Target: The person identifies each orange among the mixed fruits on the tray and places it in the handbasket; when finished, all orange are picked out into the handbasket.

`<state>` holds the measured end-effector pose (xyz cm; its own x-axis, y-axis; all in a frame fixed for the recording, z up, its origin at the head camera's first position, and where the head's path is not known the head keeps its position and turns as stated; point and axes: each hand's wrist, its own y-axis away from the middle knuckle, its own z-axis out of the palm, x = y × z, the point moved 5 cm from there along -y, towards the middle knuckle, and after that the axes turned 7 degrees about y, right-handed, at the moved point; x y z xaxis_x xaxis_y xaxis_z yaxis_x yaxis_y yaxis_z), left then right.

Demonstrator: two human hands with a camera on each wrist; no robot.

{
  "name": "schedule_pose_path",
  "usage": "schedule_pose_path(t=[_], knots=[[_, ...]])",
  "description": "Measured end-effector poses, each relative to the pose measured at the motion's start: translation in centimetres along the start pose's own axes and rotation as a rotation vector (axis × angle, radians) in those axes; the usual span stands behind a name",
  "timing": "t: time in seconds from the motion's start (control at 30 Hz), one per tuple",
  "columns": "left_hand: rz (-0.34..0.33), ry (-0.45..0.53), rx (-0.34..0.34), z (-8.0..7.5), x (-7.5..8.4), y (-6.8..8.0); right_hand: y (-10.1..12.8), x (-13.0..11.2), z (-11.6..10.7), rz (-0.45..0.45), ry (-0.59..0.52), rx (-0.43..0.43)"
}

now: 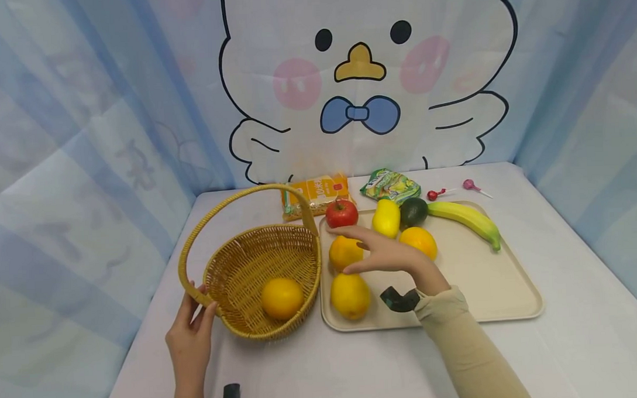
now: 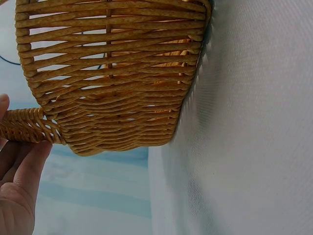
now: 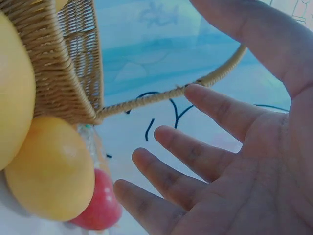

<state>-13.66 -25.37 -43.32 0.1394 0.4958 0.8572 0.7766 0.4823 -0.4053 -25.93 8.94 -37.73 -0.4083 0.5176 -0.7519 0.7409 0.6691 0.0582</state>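
A wicker basket [image 1: 247,266] [image 2: 107,73] [image 3: 58,63] stands left of a beige tray [image 1: 484,281], with one orange [image 1: 282,298] inside. My left hand [image 1: 191,329] [image 2: 17,176] grips the base of the basket's handle [image 1: 192,288] [image 2: 29,126]. Over the tray's left part my right hand [image 1: 375,252] [image 3: 220,161] hovers with fingers spread, holding nothing. Just beyond its fingertips sits an orange [image 1: 344,252] [image 3: 51,169], with a red tomato [image 1: 342,213] [image 3: 100,208] behind it and a yellow lemon [image 1: 350,295] [image 3: 12,88] nearer me.
The tray also carries a small yellow fruit [image 1: 386,218], an avocado [image 1: 413,211], another orange [image 1: 419,242] and a banana [image 1: 469,220]. Behind lie an orange packet [image 1: 318,193], a green packet [image 1: 390,186] and two lollipops [image 1: 455,189]. A cartoon backdrop closes the back.
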Motion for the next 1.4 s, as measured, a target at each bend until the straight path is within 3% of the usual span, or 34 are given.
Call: schedule_pose_path(t=[0.97, 1.4], knots=[[0.024, 0.005, 0.010, 0.0, -0.1, -0.1, 2.2, 3.2, 1.7, 0.078, -0.112, -0.003], [-0.009, -0.004, 0.005, 0.0, -0.2, -0.1, 2.8, 5.0, 3.7, 0.121, -0.114, -0.009]])
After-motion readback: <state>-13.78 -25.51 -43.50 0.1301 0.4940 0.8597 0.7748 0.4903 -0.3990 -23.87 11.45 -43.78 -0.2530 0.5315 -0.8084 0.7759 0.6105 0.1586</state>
